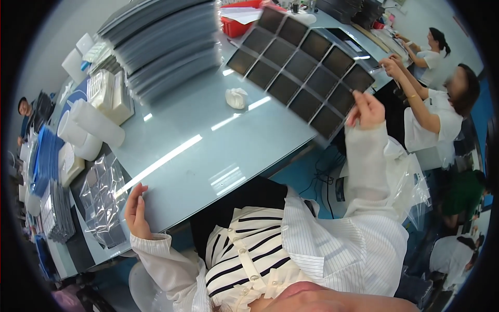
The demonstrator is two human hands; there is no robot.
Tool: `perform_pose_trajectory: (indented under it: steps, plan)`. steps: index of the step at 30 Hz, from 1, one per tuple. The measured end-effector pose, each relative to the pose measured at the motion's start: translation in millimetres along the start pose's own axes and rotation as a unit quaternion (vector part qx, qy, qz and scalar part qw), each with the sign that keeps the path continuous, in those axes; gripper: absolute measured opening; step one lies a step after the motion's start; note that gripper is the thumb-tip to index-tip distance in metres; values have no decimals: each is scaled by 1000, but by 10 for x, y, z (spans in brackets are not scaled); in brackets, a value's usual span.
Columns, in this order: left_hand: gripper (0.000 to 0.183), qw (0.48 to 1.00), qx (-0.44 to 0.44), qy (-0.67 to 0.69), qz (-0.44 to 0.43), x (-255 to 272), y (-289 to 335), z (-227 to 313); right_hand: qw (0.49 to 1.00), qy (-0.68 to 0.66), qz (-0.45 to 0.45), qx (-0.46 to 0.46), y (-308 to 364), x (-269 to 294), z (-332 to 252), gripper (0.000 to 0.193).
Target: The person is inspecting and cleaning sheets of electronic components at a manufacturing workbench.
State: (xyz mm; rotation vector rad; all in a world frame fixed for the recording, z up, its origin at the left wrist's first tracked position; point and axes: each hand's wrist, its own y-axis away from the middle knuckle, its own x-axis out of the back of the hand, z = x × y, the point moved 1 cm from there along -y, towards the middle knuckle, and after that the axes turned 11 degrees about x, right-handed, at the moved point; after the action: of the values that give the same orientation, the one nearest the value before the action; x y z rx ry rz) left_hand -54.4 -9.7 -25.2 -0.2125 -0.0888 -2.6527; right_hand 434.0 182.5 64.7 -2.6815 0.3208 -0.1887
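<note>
My right hand (pixel 368 110) pinches the right edge of a flat sheet (pixel 300 68) that carries a grid of dark squares divided by pale strips. The sheet is held tilted above the far right part of the glossy table (pixel 176 171), slightly blurred. At the near left edge of the tabletop is my left hand (pixel 137 213), its fingers stretched out and nothing in them. Beside it lies a shiny clear plastic sheet of grey squares (pixel 101 200). A crumpled white wad (pixel 236 98) sits on the table, left of the held sheet.
A tall stack of grey sheets (pixel 166 49) rises at the far left. White plastic bottles (pixel 96 122) and wrapped packs (pixel 106 93) crowd the left side. A red bin (pixel 236 23) stands at the back. People sit along the right, one with raised arms (pixel 418 106).
</note>
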Motion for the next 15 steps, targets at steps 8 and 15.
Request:
perform_pose_trajectory:
  steps: [8, 15]
  plan:
    - [31, 1000, -6, 12, 3, 13, -52, -32, 981, -7, -54, -188, -846, 485, 902, 28]
    - [30, 1000, -4, 5, -1, 28, 3, -52, 977, 34, 9, -211, -808, 406, 858, 36]
